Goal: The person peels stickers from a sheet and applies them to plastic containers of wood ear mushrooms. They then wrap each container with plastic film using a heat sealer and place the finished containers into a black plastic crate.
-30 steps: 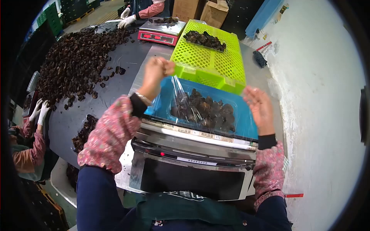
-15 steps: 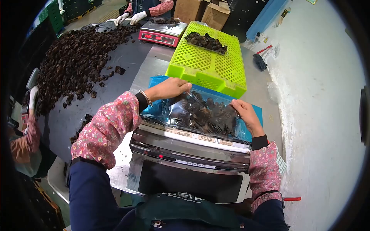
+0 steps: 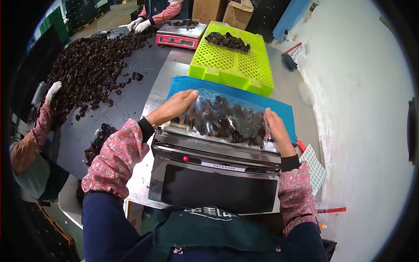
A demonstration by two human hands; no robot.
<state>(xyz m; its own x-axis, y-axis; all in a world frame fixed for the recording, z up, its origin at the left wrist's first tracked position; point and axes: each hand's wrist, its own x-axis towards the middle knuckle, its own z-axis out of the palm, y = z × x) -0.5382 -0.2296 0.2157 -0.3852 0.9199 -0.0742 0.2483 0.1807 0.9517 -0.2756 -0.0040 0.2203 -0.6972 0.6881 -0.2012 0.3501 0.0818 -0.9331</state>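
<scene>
A clear tray of dark wood ear mushrooms [image 3: 229,123], with shiny film across it, is held over the back of a film wrapping machine [image 3: 214,150]. My left hand [image 3: 176,106] is closed on the tray's left end, its thumb and fingers near the upper corner. Around the right end my right hand [image 3: 278,130] is closed, fingers along the side. The tray's underside is hidden. Behind it lies a blue sheet or board [image 3: 281,109]. A red light glows on the machine's front, above its black plate [image 3: 220,187].
A yellow-green crate [image 3: 262,65] bears another filled tray [image 3: 228,42]. Left of it stands a red scale [image 3: 176,41]. Loose mushrooms [image 3: 87,70] are heaped on the table, and two co-workers' gloved hands reach in. A filled pack [image 3: 99,142] sits by my left sleeve. The wall [image 3: 362,109] borders the right.
My hands have shifted from the film's far edge to the tray's two ends. The film now lies closer around the tray, and the printed roll in front is covered. A co-worker's hand at left moved up.
</scene>
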